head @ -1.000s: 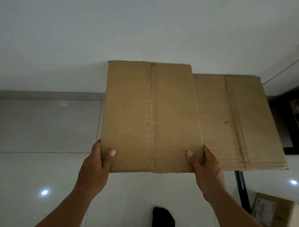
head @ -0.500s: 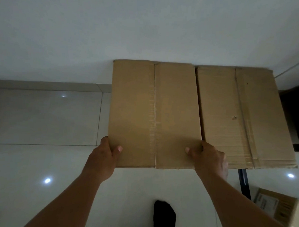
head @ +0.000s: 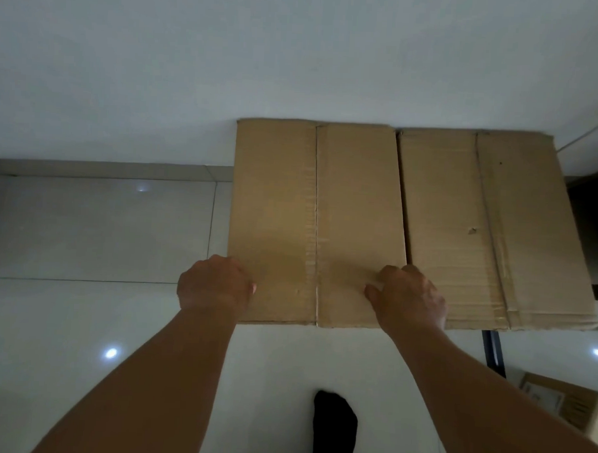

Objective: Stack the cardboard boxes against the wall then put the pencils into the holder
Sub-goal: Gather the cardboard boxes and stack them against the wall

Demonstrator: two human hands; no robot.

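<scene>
So held box [head: 291,209] slid back: far edge met wall [head: 195,67], sat flush beside second box [head: 462,216], no longer overlapping it. Looked basically placed. Both left hand [head: 214,284] and right hand [head: 409,298] gripped its near corners. Both tops taped shut, contents unseen. Another labelled box [head: 557,405] sat well off wall. No pencils or holder visible.

The left cardboard box [head: 291,209], brown with a taped centre seam, has its far edge against the wall [head: 298,55], just beside the similar right cardboard box [head: 496,235]. A labelled third cardboard box [head: 557,407] lies apart on the floor [head: 102,235].
</scene>
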